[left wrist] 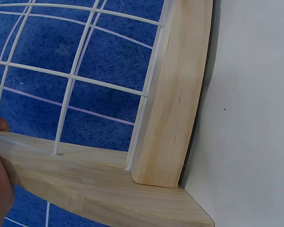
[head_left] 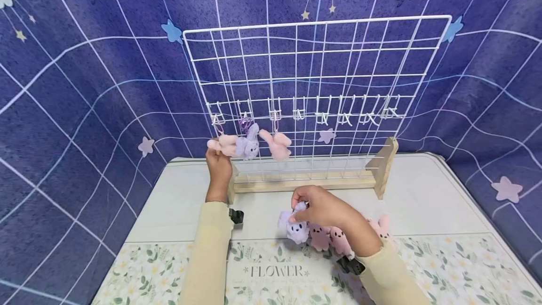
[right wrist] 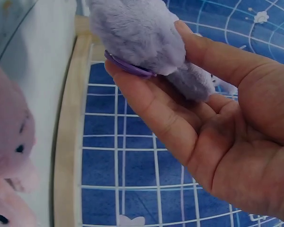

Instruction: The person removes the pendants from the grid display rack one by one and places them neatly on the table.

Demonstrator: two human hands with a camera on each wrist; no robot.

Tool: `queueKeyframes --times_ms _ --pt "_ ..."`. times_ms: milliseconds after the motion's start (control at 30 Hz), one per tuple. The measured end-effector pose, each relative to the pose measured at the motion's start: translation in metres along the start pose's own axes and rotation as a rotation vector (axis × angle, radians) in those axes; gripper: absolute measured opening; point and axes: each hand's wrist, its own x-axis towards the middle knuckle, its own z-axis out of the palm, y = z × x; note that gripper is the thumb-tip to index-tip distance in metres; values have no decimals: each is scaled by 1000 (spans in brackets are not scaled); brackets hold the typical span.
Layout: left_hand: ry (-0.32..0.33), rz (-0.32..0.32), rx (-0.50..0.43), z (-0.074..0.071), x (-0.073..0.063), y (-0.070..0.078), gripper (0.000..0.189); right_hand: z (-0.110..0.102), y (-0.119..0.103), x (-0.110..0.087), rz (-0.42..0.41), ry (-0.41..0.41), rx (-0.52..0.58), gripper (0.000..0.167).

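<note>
My right hand [head_left: 323, 205] pinches a fluffy lavender plush keychain [head_left: 298, 232] between thumb and fingers, low over the table. In the right wrist view, its purple loop [right wrist: 130, 68] lies by the fingertips. My left hand [head_left: 219, 168] grips the wooden stand [left wrist: 85, 184] at the rack's left end, thumb and a finger on either side of the wood in the left wrist view. Close above that hand hang a pink plush [head_left: 228, 145] and a lavender plush [head_left: 247, 147]; another pink plush [head_left: 277, 145] hangs to their right.
A white wire grid rack [head_left: 317, 24] with a row of white hooks [head_left: 322, 117] stands on the table. Several pink plush toys [head_left: 319, 236] lie beside and under my right forearm. A flower-printed mat [head_left: 271, 291] covers the table's front. Blue patterned cloth [head_left: 106, 84] hangs behind.
</note>
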Motion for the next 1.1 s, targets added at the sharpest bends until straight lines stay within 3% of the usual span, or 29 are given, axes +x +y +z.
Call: queueKeyframes --times_ms 100,367,667,867,1100 --pt "2 8 -11 0 0 -1 11 2 6 2 1 -23 -12 25" --pt "11 -4 -44 0 -2 -3 26 10 22 9 9 -76 -19 22" --pt "-2 -18 -43 0 -1 -2 16 17 34 15 -50 -209 -59 14" --pt "-5 -17 -53 0 1 0 22 19 35 18 -38 -229 -69 13" --pt "6 -12 -18 0 1 0 11 19 36 20 -31 -223 -69 14"
